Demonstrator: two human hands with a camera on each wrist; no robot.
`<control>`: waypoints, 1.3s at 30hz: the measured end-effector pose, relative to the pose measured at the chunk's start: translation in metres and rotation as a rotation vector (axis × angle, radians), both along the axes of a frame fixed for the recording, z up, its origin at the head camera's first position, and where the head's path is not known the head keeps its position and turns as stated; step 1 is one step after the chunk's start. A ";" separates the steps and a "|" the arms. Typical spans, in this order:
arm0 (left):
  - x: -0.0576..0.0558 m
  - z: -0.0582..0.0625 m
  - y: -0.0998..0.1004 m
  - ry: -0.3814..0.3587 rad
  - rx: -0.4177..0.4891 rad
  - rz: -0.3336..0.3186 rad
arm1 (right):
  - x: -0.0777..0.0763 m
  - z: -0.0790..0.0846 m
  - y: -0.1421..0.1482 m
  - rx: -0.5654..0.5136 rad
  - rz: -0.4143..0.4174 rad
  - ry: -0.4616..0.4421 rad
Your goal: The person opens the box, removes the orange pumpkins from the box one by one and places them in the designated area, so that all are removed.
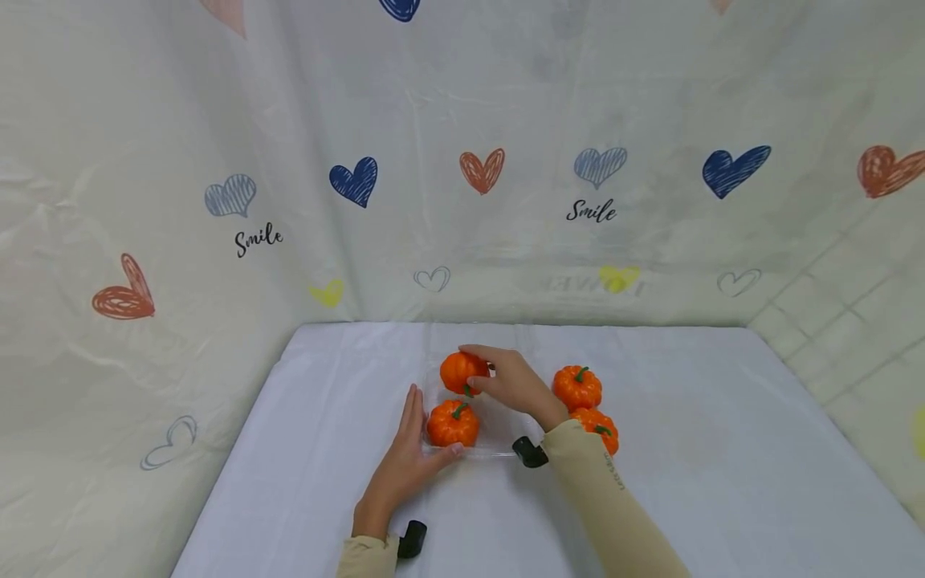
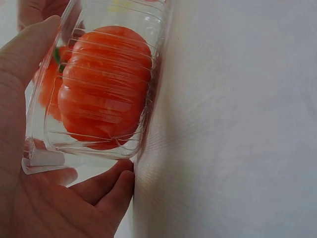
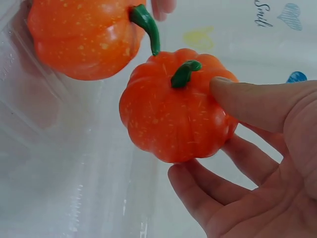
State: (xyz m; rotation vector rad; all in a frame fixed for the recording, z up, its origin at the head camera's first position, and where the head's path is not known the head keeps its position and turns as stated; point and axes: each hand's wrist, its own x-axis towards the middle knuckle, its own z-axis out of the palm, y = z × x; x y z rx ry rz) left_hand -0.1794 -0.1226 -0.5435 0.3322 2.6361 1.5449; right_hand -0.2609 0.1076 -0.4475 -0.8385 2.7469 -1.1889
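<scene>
A small orange toy pumpkin (image 1: 459,371) with a green stem is held by my right hand (image 1: 515,384), over the back left part of a clear plastic container (image 1: 500,425). The right wrist view shows the thumb on its top and fingers along its side and underside. Another pumpkin (image 1: 452,425) sits in the container's front left corner, seen through the ribbed wall in the left wrist view. My left hand (image 1: 406,467) rests against that corner, fingers straight along the left side and thumb along the front edge.
Two more orange pumpkins, a back one (image 1: 578,388) and a front one (image 1: 600,432), lie right of the container, the front one partly behind my right sleeve (image 1: 600,498). All stand on a white-covered table (image 1: 694,449), with a heart-patterned sheet (image 1: 535,241) hanging behind.
</scene>
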 end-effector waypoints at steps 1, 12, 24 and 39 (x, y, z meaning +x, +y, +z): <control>0.000 0.000 0.000 -0.001 0.003 0.000 | 0.000 0.001 0.002 -0.010 -0.007 -0.003; 0.001 -0.001 0.001 -0.003 -0.009 0.004 | 0.007 0.001 0.022 -0.099 -0.141 -0.026; 0.003 0.001 0.000 0.006 -0.044 0.024 | 0.016 0.005 0.050 -0.126 -0.265 -0.067; 0.003 0.001 0.001 0.002 -0.024 0.013 | 0.026 0.008 0.104 -0.126 -0.353 -0.057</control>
